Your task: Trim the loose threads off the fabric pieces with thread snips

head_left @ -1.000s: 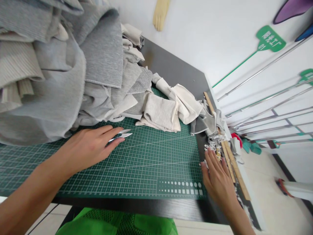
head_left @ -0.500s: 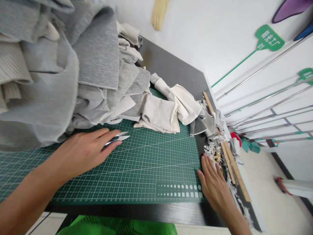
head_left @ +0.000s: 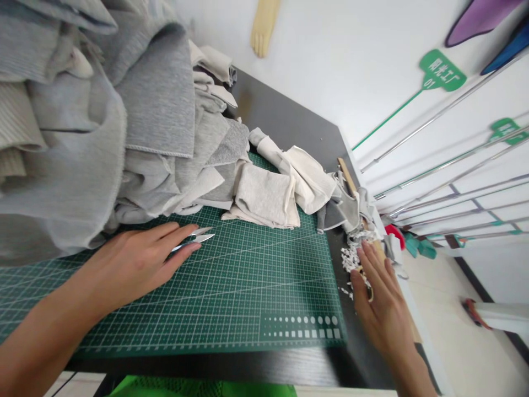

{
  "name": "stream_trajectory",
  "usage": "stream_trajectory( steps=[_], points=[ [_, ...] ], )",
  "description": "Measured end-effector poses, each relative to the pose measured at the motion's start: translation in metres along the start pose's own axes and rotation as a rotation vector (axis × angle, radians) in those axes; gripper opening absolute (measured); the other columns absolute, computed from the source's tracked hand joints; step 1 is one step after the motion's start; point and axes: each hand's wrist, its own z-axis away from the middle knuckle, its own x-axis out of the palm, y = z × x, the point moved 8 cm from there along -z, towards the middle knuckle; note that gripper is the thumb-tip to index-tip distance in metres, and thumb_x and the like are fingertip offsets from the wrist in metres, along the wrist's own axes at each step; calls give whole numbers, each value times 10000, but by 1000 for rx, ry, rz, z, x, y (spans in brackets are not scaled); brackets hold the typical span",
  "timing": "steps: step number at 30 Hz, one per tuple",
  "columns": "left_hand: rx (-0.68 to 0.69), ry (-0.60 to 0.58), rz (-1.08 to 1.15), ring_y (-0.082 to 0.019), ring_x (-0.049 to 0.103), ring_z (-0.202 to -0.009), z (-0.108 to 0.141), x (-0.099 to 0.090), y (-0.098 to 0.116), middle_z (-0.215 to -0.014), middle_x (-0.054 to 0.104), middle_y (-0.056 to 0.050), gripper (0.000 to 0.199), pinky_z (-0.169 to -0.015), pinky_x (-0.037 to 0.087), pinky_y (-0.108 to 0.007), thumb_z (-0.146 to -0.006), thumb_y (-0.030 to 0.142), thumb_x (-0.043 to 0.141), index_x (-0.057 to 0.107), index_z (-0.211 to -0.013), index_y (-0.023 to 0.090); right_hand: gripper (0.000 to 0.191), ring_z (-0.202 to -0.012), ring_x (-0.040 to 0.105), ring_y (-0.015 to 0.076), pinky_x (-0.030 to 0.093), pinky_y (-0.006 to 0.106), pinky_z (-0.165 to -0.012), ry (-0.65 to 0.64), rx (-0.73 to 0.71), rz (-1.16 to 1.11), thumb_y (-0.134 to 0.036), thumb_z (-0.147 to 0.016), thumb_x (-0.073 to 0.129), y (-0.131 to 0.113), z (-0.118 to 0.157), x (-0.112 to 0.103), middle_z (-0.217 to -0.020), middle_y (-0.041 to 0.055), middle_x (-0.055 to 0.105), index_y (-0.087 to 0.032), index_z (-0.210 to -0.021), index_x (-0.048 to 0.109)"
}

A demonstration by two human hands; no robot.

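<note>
many scraps (head_left: 350, 259) litter the table (head_left: 289, 110) beside spread right fingers (head_left: 377, 270); left fingers (head_left: 181, 235) clamp snips (head_left: 204, 238).

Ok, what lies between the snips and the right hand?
In the head view, bare green cutting mat, then a strip of dark tabletop with white scraps by the right hand.

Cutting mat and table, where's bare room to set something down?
Free: the mat between left hand and right hand, below the folded cloth; also dark tabletop between white cloth and wall. Crowded: the fabric pile at left, the scraps by the right hand.
</note>
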Motion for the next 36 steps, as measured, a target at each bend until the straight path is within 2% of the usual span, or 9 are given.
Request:
stream_trajectory(
  steps=[6, 11, 16, 18, 21, 24, 27, 31, 36],
  points=[
    [7, -25, -59, -306, 758, -889, 1, 2, 1, -1105, 765, -74, 485, -667, 639, -482, -1098, 463, 267, 720, -1164, 304, 559, -1469, 471, 304, 335, 585, -1244, 8, -53, -51, -259, -1027, 500, -13, -57, 20, -1594, 95, 482, -277, -1579, 408],
    [63, -33, -108, -287, 759, -799, 0, 2, 3, -1143, 762, -86, 500, -614, 634, -460, -1111, 431, 251, 701, -1191, 229, 541, -1447, 490, 321, 362, 578, -1215, 29, -73, -56, -340, -1002, 519, -2, -122, 57, -1552, 149, 525, -200, -1522, 473],
    [59, -19, -134, -244, 751, -799, 1, 2, 4, -1126, 755, -81, 392, -622, 620, -381, -1102, 411, 383, 647, -1263, 171, 871, -1521, 345, 399, 334, 570, -1215, -223, 5, -16, -472, -871, 650, 27, -197, 125, -1638, 249, 351, -35, -1560, 344],
    [51, -7, -132, -237, 749, -782, 1, 2, 4, -1117, 754, -80, 379, -601, 608, -367, -1100, 405, 397, 639, -1271, 169, 902, -1467, 422, 424, 373, 555, -1184, -316, 23, -14, -470, -827, 679, 33, -219, 150, -1580, 282, 430, 13, -1528, 381],
    [49, 12, -133, -236, 742, -737, 1, 1, 5, -1118, 758, -88, 396, -568, 599, -377, -1107, 391, 366, 634, -1278, 155, 740, -1311, 583, 397, 447, 521, -1106, -385, 2, -26, -404, -822, 663, 30, -239, 171, -1432, 224, 617, -46, -1453, 514],
    [72, 30, -156, -245, 747, -757, 0, -2, 7, -1133, 763, -86, 419, -547, 598, -390, -1114, 355, 314, 659, -1251, 159, 605, -1197, 650, 365, 492, 474, -1028, -414, -5, -26, -323, -821, 628, 27, -246, 177, -1319, 152, 709, -115, -1388, 596],
    [80, 29, -184, -250, 755, -800, 0, -3, 8, -1123, 766, -82, 430, -536, 595, -375, -1113, 346, 303, 689, -1220, 188, 485, -1093, 686, 365, 517, 438, -942, -408, 39, 1, -253, -810, 581, 33, -246, 173, -1178, 143, 765, -121, -1267, 679],
    [97, 20, -191, -265, 756, -850, 2, 0, 10, -1175, 756, -73, 458, -565, 605, -399, -1116, 310, 254, 689, -1217, 211, 353, -1031, 688, 386, 508, 445, -893, -345, 134, 62, -195, -823, 515, 46, -242, 167, -1065, 202, 765, -97, -1082, 734],
    [46, 33, -165, -245, 749, -747, -1, -2, 6, -1105, 758, -91, 411, -558, 602, -387, -1105, 392, 353, 642, -1274, 153, 313, -939, 689, 398, 505, 455, -813, -149, 289, 96, -136, -818, 472, 65, -243, 146, -950, 294, 738, -28, -939, 739]
  ],
)
